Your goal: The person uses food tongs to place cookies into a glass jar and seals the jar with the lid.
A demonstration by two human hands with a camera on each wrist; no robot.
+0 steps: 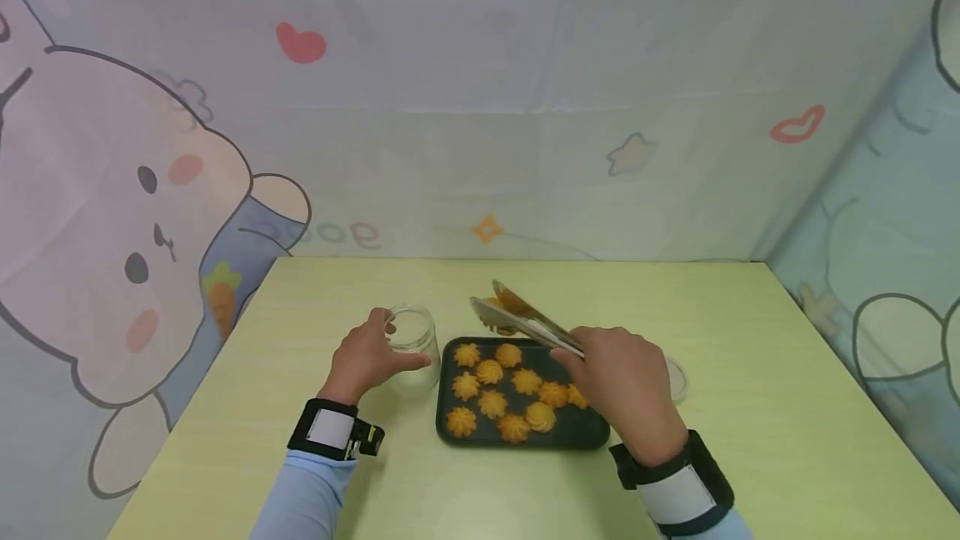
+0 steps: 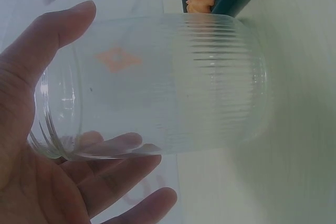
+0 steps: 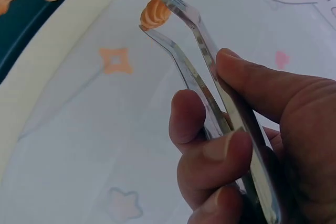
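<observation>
Cookie [image 3: 155, 13] is up off the table [image 1: 757, 415], pinched in the tips of the tongs [image 3: 233, 109]. In the head view we have it by the tray's far edge, between the two hands. Key relation: the jar [image 2: 220, 82] lies to its left, mouth up, no lid on. How high the cookie sits over the rim, we can't read.

Tongs' long axis runs slantwise from the right hand [image 1: 618, 382] toward far left, so the tips are on the jar's side. Jar's long axis is upright; can't confirm base contact.

Right hand: fingers curled round the tongs, squeezing them on the cookie. Left hand [image 1: 375, 361]: gripping the jar near its rim, thumb one side, fingers the other. Left is the nearer one to the jar; right is across the tray [image 1: 566, 433].

Materials: cookie is round, golden-orange, swirl-ridged. Tongs are shiny metal, bent near the tips. Jar looks like clear glass, a cylinder with fine ribs toward the base. Tray is dark green, rectangular, rounded corners, raised lip. Other cookies [image 1: 492, 403] on it are star-piped or swirled, dry-looking.

Further out: pale round disc [image 1: 678, 379] beside the right hand, partly hidden; we'd guess a lid. Table is pale yellow. Cartoon-print backdrop [image 1: 480, 123] behind, fabric-like, creased.
</observation>
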